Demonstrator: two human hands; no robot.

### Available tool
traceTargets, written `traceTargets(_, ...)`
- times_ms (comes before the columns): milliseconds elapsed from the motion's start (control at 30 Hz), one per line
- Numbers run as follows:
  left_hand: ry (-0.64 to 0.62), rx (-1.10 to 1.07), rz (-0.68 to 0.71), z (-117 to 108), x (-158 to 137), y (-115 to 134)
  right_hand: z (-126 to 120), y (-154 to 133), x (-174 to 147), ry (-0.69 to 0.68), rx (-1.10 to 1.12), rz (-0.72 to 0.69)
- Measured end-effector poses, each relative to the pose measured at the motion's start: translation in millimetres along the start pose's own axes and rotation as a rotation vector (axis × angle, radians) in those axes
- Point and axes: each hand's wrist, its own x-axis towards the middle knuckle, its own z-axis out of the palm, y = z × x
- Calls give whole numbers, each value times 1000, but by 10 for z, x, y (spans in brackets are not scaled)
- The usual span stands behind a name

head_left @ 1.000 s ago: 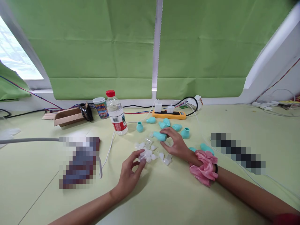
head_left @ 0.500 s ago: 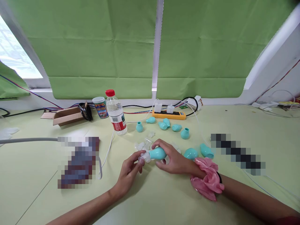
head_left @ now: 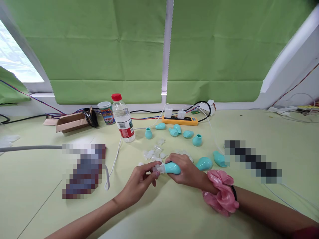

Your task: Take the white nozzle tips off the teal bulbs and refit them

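One left hand (head_left: 136, 186) extends over the worktop (head_left: 164, 215) from the near edge. Its grip is closed on a clear tube (head_left: 160, 168), pinched between thumb and fingertips. The right hand (head_left: 185, 169), with a pink scrunchie (head_left: 221, 192) at the wrist, extends from the near right corner. Its grip is closed around a teal bulb (head_left: 172, 168), narrow end directed left. Tube and bulb meet end to end, midway between the left and right edges; the depth of insertion cannot be determined.

Toward the left edge lies a masked item (head_left: 84, 174); toward the right edge, a second masked item (head_left: 251, 162). Two loose bulbs (head_left: 204, 163) lie just beyond the right wrist. Clear pieces (head_left: 150, 154) are scattered beyond both hands.

Farther out, more teal bulbs form a loose row. One upright bulb (head_left: 197, 140) marks its right end and another upright bulb (head_left: 148, 133) its left end; the others lie on their sides between. A red-capped bottle (head_left: 126, 125) stands left of the row.

Near the far edge, an orange power strip (head_left: 179, 121) carries two white plugs (head_left: 168, 113). A can (head_left: 107, 113) and an open box (head_left: 72, 123) occupy the far left. Green blinds (head_left: 107, 56) hang beyond the far edge.
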Motion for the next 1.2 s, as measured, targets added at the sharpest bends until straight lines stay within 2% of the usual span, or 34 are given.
traceTargets(100,18,200,63,-5,-20,46,-28,-50,31,-94,219,176)
traceTargets(267,2,534,270,16,-53,117,-109,-56,87,-364,441,401)
traceTargets(367,11,606,376,34,-75,130,-121,-50,96,-470,534,532)
traceTargets(533,47,596,419,43,-84,165,-124,-73,80,-593,838,779)
traceTargets(633,44,567,437,40,-83,197,-143,-95,82,-638,1025,781)
traceTargets(833,-2,495,492,20,-87,181,-163,-105,102,-779,1256,799)
traceTargets(1200,-146,583,703,36,-168,110,-201,-43,75,-1009,1194,760)
